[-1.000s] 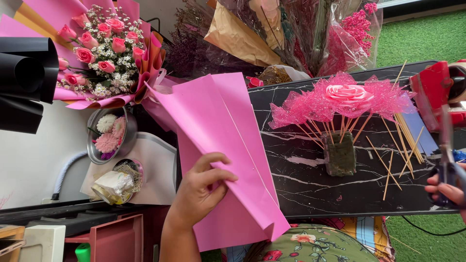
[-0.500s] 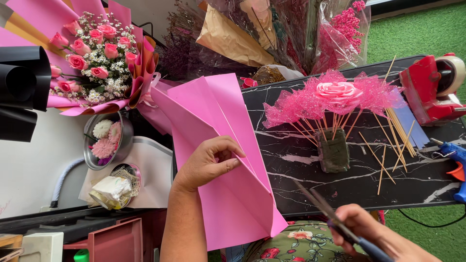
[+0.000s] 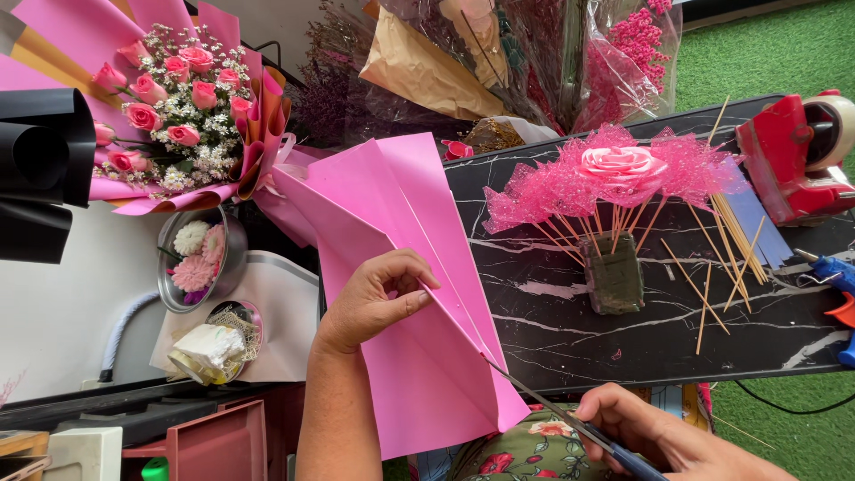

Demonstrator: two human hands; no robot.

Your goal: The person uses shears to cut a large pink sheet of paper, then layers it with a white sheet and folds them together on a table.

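My left hand (image 3: 378, 298) pinches the folded edge of a large pink paper sheet (image 3: 401, 267) that lies over the left end of a black marbled table (image 3: 641, 330). At the bottom right, my right hand (image 3: 668, 436) grips a pair of scissors (image 3: 570, 419) with blue handles. The blade tips touch the paper's right edge near its lower corner.
A pink rose with pink netting on sticks (image 3: 619, 169) stands in a foam block (image 3: 614, 272), loose skewers (image 3: 726, 258) beside it. A red tape dispenser (image 3: 793, 156) and blue glue gun (image 3: 833, 276) lie right. A rose bouquet (image 3: 169, 107), black paper rolls (image 3: 40, 169) and bowls (image 3: 196, 258) sit left.
My right hand came in from the far right to the bottom with the scissors, whose tips now meet the paper's edge. My left hand shifted up the sheet and pinches the fold.
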